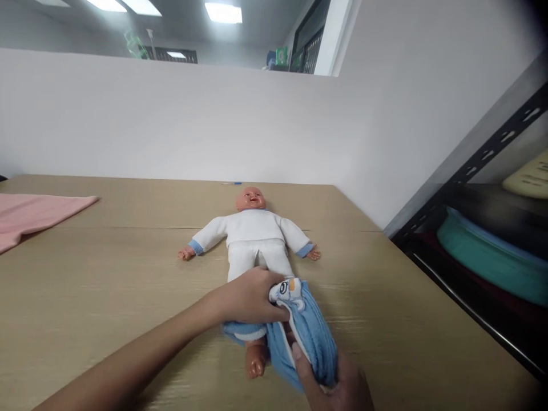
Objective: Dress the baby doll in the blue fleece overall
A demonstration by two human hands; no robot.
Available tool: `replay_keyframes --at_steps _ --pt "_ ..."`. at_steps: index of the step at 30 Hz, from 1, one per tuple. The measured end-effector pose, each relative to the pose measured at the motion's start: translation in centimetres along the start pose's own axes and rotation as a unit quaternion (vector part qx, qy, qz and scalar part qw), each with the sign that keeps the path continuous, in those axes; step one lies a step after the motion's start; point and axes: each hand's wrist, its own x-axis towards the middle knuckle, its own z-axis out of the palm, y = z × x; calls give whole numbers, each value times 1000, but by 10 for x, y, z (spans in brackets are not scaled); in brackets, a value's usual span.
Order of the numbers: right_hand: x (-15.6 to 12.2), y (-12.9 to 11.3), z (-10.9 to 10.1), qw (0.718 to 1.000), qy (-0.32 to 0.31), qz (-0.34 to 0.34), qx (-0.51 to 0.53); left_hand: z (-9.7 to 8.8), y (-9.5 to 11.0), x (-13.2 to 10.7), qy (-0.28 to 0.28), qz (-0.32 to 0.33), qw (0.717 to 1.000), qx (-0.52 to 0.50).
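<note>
Blue plush garment (319, 334), one: bunched over the doll's (257, 225) lower legs on the tabletop (149, 279), just above one bare foot (256, 362); the other foot I could not see. Hazard, by my judgement: a hard tug could have snagged the cloth on a foot or dragged the loose-lying doll askew. Appearance: soft-looking, deeply creased, white-edged, with a white-and-orange motif (287, 289). My left hand (250, 297): fingers pinching the upper edge. My right hand (334, 385): fingers gripping the lower folds.
</note>
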Motion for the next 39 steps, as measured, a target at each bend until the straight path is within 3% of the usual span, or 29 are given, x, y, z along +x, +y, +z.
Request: replay_keyframes --at_steps 2,4,6,8,12,17,19,22,26,29,33,37,39 --pt "-7 12 4 995 88 -20 -51 5 7 -5 -1 -36 994 104" --pt "-7 21 6 983 140 -58 -100 10 12 -8 -51 -64 983 165" --pt "-4 28 4 982 134 -78 -106 14 13 -8 -83 -78 974 196" --pt "-2 34 3 989 115 -42 -80 16 11 -7 -74 -83 974 199" --pt "4 38 1 994 86 67 29 12 5 -6 -53 -77 988 121" --pt "13 44 7 976 54 132 166 1 -1 -7 -40 -30 996 -69" --pt "17 43 9 972 66 126 188 0 -3 -6 -39 -12 993 -110" --pt "27 33 7 978 63 48 191 -2 -5 -6 -40 40 990 -130" --pt "53 11 -11 988 -10 -24 154 -7 -12 -6 -49 110 986 -117" --pt "80 -3 -33 989 -116 -36 90 -13 -18 -4 -46 108 988 -101" --pt "112 -22 -59 964 -247 -97 -24 -16 -18 -7 -46 93 994 -41" --pt "125 -39 -71 932 -286 -186 -119 -19 -14 -26 10 127 990 57" --pt "128 -43 -74 923 -300 -201 -134 -22 -15 -39 43 110 989 90"
